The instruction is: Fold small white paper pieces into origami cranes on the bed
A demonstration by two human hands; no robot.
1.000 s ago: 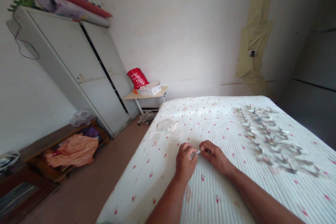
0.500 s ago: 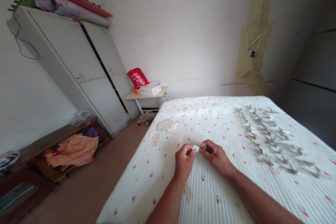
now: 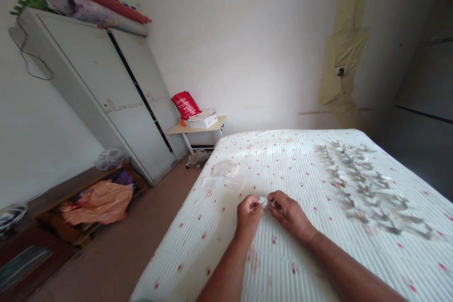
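Observation:
Over the bed, a small folded piece of printed paper (image 3: 263,200) shows between my two hands. My left hand (image 3: 248,216) is closed, pinching the paper's left side between thumb and forefinger. From the other side, my right hand (image 3: 290,213) closes its thumb and fingers on the right edge; its lower fingers are curled under and partly hidden. Flat printed paper sheets (image 3: 225,170) lie on the bed ahead and to the left. Several rows of small folded paper figures (image 3: 366,184) stand on the right side.
A quilted white bed cover (image 3: 283,151) with red spots lies under everything. Beyond its far left corner stands a small table (image 3: 171,129) with a red bag (image 3: 186,105) and a white box (image 3: 203,121). A grey cabinet (image 3: 95,71) and a low wooden unit (image 3: 46,203) line the left.
My right hand has shifted slightly left, its fingertips now meeting the folded paper where a small gap showed before. The paper has turned a little. My left hand stays nearly still.

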